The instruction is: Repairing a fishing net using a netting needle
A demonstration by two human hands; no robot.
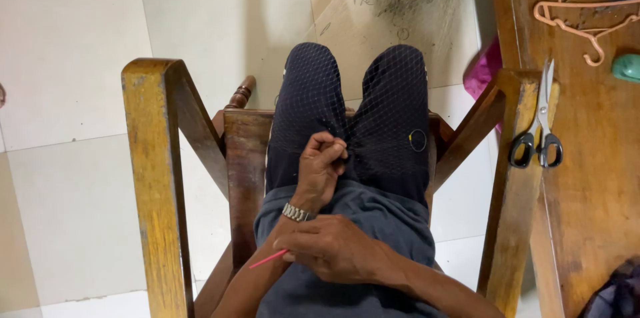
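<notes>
Netting [390, 101] lies draped over both knees, running away from the person. Left hand [322, 165] pinches its mesh closed at mid-lap; right hand [333, 248], nearer the body, grips a pink needle [268, 259] pointing left.

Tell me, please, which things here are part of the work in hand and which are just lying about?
In use: net, pinched by left hand; pink needle in right hand.
Lying about: scissors, hanger, green thing, all on the table.

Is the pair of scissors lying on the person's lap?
No, the scissors lie on the wooden armrest at the right, beside the table.
</notes>
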